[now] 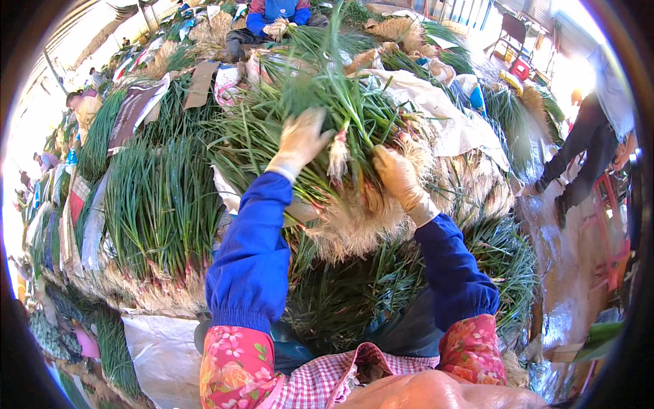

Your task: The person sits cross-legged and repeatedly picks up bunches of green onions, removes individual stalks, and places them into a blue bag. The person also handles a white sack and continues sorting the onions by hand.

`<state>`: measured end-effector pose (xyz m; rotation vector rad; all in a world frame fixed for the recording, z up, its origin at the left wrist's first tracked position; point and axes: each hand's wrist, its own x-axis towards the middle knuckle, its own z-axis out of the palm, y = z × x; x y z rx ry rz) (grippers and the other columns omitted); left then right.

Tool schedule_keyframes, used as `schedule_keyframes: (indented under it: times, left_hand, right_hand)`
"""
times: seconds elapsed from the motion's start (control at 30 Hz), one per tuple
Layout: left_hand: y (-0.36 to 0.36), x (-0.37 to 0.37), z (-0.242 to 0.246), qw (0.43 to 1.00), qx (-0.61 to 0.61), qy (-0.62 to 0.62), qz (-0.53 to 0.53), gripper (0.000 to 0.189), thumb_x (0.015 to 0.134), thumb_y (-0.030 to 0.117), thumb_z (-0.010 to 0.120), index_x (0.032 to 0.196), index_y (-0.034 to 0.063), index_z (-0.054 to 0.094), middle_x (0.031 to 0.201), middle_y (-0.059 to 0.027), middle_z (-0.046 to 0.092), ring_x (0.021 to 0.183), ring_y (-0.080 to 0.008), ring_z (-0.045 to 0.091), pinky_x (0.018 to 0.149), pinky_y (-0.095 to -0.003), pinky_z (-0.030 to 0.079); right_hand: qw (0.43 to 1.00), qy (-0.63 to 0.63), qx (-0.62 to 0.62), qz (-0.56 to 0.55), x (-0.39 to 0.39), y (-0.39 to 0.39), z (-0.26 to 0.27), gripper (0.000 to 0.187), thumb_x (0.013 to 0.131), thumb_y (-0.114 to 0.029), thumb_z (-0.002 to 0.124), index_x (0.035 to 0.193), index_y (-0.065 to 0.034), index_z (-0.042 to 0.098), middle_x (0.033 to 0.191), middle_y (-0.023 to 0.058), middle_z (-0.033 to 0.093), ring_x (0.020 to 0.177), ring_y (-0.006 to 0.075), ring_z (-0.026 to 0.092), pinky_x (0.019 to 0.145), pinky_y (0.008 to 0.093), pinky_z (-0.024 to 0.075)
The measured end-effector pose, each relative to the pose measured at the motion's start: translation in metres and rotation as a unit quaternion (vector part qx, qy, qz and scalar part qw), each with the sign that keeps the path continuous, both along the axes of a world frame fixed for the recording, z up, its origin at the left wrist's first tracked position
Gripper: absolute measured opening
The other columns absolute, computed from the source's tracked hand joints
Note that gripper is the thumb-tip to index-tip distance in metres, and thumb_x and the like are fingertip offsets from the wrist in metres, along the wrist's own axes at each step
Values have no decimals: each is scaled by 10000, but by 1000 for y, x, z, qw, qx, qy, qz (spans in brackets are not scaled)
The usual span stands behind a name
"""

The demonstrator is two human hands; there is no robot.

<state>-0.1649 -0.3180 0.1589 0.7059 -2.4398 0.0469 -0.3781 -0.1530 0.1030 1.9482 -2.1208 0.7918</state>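
Both of my hands wear pale, thin gloves. My left hand is over the green leaves of a heap of scallions, thumb apart from its fingers; motion blurs the fingertips. My right hand is curled, its fingers around a green scallion stalk at the heap's right side. Between the hands, a single scallion shows its pinkish-white base and stringy roots, leaves upward. Below, a thick mass of pale roots faces me. Blurred leaves rise above my left hand.
More scallions stand in bundles at left. A white sheet covers part of the pile at right. Across from me sits a person in blue sleeves. Someone in dark trousers is on the wet floor at right.
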Motion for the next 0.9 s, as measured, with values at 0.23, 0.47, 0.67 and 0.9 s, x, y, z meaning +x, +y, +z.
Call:
schedule_keyframes:
  times: [0.23,0.47,0.67,0.9]
  left_hand:
    - [-29,61,-106,971,149,-43,179,622,921,419,450,1463,129,356,1511,-115,359,1385,-288,346,1096,-529,289]
    - [56,124,24,966,45,124,225,393,875,361,617,1091,35,660,1068,-152,681,982,-268,662,847,-393,522]
    - [192,134,-44,453,752,456,-145,210,941,179,617,1072,15,627,935,-62,656,826,-138,611,778,-301,528]
    - [245,170,-104,395,735,525,-170,187,953,139,586,1069,-7,606,881,-85,654,787,-181,619,847,-373,520]
  right_hand:
    - [980,161,87,-73,-7,-39,2,237,850,-141,567,1084,-111,582,930,115,658,795,241,665,615,331,538]
    - [987,-64,-133,-59,24,12,128,202,895,-231,618,1026,-78,616,863,92,662,775,238,626,688,371,490]
    - [986,-36,-7,160,173,88,67,235,903,-301,654,1018,-97,668,886,95,692,739,192,657,665,298,520]
    - [841,-492,91,203,215,97,-51,202,958,-180,597,1082,-27,644,918,55,681,817,149,610,757,298,504]
